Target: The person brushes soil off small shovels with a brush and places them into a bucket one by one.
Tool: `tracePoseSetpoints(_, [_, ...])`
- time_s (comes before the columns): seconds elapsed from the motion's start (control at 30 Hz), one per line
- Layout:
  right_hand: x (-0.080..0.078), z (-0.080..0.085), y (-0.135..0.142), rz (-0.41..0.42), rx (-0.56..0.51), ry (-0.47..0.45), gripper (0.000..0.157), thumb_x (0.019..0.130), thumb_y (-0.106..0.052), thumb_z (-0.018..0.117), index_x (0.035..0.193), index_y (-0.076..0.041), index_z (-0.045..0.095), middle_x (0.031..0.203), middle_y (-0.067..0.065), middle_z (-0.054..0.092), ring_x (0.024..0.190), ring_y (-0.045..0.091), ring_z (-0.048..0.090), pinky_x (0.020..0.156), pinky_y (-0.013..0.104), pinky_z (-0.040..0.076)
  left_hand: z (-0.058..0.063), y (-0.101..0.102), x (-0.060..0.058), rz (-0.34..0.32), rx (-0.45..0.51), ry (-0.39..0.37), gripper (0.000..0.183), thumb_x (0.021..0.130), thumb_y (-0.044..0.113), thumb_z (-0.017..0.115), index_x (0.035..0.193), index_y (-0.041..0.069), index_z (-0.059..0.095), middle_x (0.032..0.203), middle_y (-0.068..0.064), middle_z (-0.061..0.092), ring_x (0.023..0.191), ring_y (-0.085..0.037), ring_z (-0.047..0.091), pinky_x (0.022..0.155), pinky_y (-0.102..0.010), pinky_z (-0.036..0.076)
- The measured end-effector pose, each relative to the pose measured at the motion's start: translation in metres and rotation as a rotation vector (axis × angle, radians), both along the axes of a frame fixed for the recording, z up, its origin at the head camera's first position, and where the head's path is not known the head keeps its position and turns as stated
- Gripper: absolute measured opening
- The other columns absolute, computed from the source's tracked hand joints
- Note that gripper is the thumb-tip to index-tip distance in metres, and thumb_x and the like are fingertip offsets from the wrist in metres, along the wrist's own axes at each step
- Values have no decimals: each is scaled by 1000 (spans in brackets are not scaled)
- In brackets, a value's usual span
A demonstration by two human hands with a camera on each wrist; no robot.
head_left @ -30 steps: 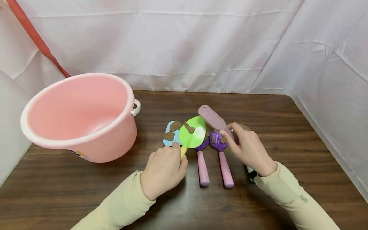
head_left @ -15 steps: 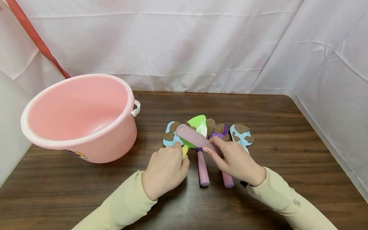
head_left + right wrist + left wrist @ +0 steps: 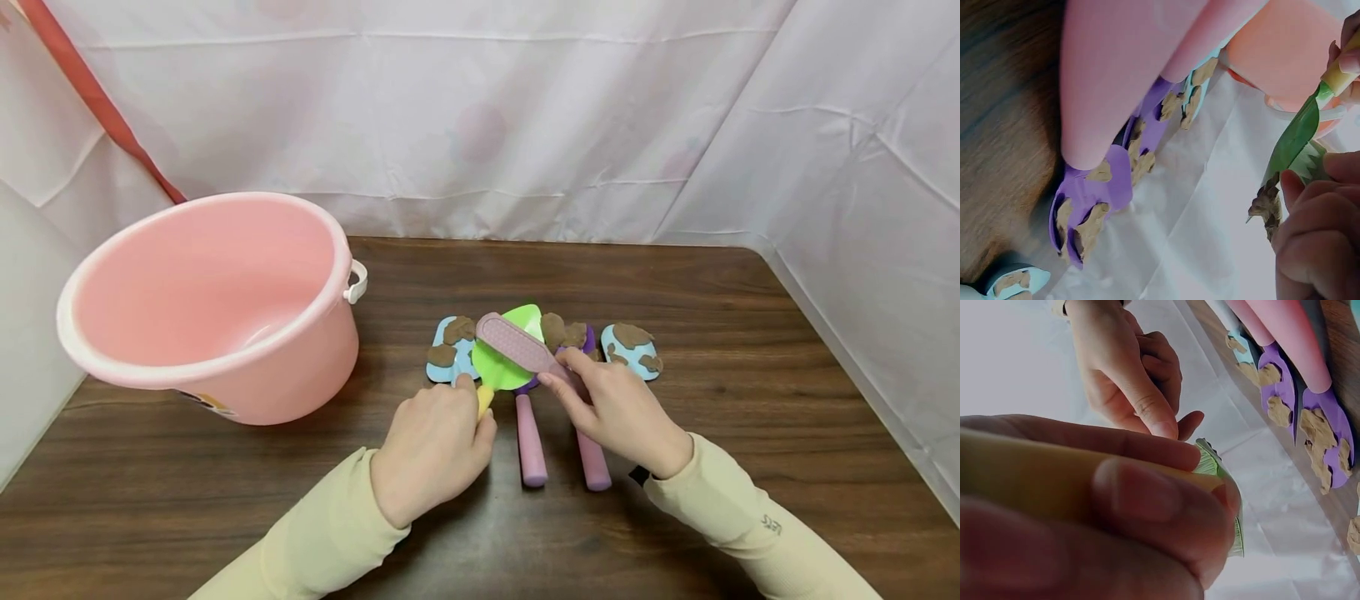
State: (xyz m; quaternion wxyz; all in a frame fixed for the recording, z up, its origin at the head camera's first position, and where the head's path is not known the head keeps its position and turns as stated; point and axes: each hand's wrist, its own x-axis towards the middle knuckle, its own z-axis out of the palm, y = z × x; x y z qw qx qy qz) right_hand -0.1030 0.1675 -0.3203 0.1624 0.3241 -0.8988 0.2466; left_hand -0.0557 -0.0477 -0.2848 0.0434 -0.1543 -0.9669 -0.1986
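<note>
Seeing brown table (image 3: 750, 350), pink bucket (image 3: 300, 375) on left. With left hand (image 3: 433, 446), gripping yellow-handled green shovel (image 3: 495, 372) near centre; with right hand (image 3: 628, 412), holding mauve tool (image 3: 513, 343) over shovel face, contact unclear. Also purple shovels (image 3: 1082, 187) with brown lumps (image 3: 1092, 228).

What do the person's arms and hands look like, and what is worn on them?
The left sleeve and right sleeve are long, pale yellowish-green and end at the wrists. The right one bears a small dark marking, too small to read. The left hand and right hand are without gloves.
</note>
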Motion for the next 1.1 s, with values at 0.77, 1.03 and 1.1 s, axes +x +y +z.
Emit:
tracePoseSetpoints(0.77, [-7,4,19,-260,-36,53,11,90,-13,63,86,-6,57,53,-6,36,46,4,30,45,24,29,0,-7,5,43,-1,6,23,83,15,60,68,9,43,52,1,37,42,-16,38,39,-31,31])
tracePoseSetpoints(1.03, [-5,9,19,-253,-72,61,8,90,-11,63,88,-4,59,51,-7,37,43,2,29,42,22,28,1,-6,5,37,4,-4,23,83,15,59,68,10,42,53,1,36,43,-16,38,39,-31,30])
tracePoseSetpoints(1.1, [-4,10,19,-250,-72,51,9,91,-12,63,88,-5,59,51,-7,37,43,1,29,42,22,28,1,-6,5,36,4,-6,23,83,14,59,68,10,43,53,1,36,43,-16,39,39,-31,31])
